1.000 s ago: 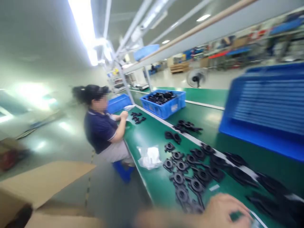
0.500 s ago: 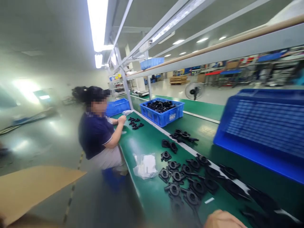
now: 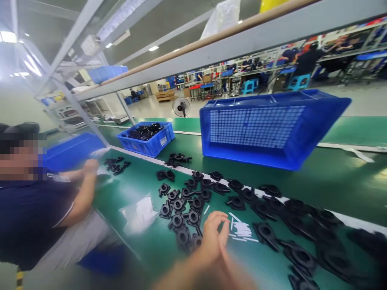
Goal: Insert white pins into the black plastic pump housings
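Observation:
My left hand [image 3: 214, 237] rises from the bottom edge over the green bench [image 3: 157, 245], its fingertips pinched together; what they hold, if anything, is too small to see. Pressed against its lower right is a blurred patch of skin, perhaps my right hand [image 3: 240, 276], with no fingers showing. Just right of the pinch lies a small heap of white sticks [image 3: 242, 231]. Several black round plastic parts [image 3: 184, 209] are scattered left of and beyond the hand, and more black parts [image 3: 290, 213] run off to the right.
A big blue mesh crate [image 3: 266, 129] stands on the belt beyond the parts. A smaller blue crate [image 3: 145, 139] holds black parts. A clear plastic bag [image 3: 139, 213] lies near the bench edge. A co-worker in a dark shirt [image 3: 33, 217] sits at left, hand [image 3: 90, 165] on the bench.
The view has swung right, so the co-worker is now at the left edge and the big crate is central. My hand is higher in view, beside the white sticks.

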Available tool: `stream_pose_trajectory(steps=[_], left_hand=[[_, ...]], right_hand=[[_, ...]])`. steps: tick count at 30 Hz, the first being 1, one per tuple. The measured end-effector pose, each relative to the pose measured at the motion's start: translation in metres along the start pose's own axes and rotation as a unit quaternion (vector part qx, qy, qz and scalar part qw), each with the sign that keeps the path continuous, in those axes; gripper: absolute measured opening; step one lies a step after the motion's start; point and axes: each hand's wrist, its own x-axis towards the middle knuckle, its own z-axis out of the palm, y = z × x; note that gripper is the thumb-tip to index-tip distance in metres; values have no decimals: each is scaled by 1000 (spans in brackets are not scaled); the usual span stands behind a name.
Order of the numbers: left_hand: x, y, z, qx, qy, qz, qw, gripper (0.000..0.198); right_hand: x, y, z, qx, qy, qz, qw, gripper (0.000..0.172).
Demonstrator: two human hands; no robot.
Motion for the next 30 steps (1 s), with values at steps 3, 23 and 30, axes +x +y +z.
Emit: stream_pose_trajectory(steps=[3, 23, 30], left_hand=[[-1, -5, -1, 21, -10, 16, 1000, 20], [2, -14, -11, 58, -55, 18, 997, 19], [3, -17, -9, 69, -58, 26, 996, 18]], right_hand=[[-5, -1, 0, 12, -43, 15, 999, 65], [6, -4, -25, 32, -59, 72, 995, 64], [12, 7, -43, -100, 43, 96, 989, 21]])
